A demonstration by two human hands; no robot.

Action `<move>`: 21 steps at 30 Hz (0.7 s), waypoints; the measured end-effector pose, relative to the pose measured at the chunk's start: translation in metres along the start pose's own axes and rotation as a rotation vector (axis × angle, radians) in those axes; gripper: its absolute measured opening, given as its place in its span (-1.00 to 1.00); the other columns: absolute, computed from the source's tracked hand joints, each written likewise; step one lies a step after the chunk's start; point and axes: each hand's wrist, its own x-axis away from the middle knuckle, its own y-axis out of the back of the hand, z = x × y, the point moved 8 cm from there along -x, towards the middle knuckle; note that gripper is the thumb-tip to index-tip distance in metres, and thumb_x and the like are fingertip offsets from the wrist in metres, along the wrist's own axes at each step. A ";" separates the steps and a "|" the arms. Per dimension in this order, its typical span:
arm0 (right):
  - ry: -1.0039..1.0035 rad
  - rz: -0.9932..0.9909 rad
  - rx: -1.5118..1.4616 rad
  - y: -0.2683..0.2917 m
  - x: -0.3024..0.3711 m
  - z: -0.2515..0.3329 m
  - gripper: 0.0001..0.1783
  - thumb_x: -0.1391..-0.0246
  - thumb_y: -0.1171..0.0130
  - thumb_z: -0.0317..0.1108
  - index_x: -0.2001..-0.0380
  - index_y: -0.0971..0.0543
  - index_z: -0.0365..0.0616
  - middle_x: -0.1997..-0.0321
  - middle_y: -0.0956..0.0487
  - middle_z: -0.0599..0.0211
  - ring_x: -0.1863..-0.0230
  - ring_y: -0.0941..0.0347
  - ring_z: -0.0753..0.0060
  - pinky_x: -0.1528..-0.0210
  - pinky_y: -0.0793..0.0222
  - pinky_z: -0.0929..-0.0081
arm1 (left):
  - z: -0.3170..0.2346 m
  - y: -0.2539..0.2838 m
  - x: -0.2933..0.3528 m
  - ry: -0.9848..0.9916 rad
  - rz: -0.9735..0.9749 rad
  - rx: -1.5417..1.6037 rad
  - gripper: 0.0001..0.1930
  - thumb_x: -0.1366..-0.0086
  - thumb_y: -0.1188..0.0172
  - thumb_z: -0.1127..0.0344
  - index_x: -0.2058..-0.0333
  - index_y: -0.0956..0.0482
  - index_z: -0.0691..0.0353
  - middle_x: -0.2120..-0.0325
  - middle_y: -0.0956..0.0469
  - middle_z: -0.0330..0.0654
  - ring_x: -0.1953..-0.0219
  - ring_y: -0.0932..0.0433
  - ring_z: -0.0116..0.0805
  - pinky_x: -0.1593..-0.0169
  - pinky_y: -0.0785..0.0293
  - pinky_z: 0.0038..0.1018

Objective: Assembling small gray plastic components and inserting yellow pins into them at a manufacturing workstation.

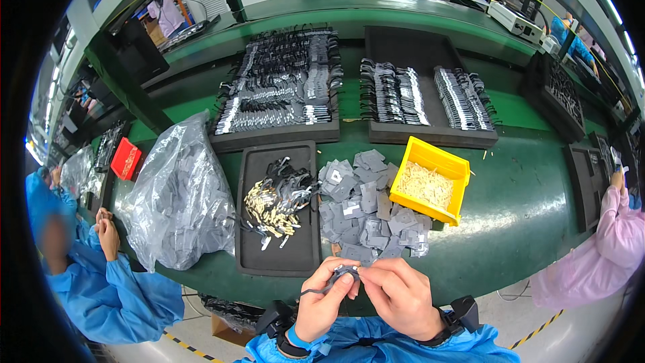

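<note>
My left hand (319, 310) is closed round a small dark part with a black cable (314, 291) trailing from it to the left. Thumb and fingers of my right hand (408, 296) are pinched together against the same part; what they grip is too small to make out. Just beyond my hands lies a loose heap of thin grey plates (368, 203). A yellow bin (463, 173) full of small pale strips (424, 185) stands at the heap's right. Left of the heap, a black foam tray (252, 255) carries a tangle of black cables with gold-coloured ends (270, 210).
A clear plastic bag (178, 202) of grey plates bulges at the left, beside a red bin (125, 159). Two large black trays (275, 136) (433, 136) with rows of cable parts stand at the back. Co-workers in blue (114, 296) and pink (584, 262) sit either side.
</note>
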 end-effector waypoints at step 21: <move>-0.121 0.045 -0.153 -0.002 0.002 -0.001 -0.82 0.24 -0.23 -0.63 0.46 -0.52 -0.27 0.47 -0.49 0.21 0.56 -0.47 0.41 0.54 -0.39 0.59 | 0.009 -0.001 0.000 -0.022 0.098 0.295 -0.84 -0.26 -0.01 0.40 0.21 -0.38 0.32 0.31 -0.34 -0.23 0.43 -0.24 -0.53 0.37 -0.16 -0.61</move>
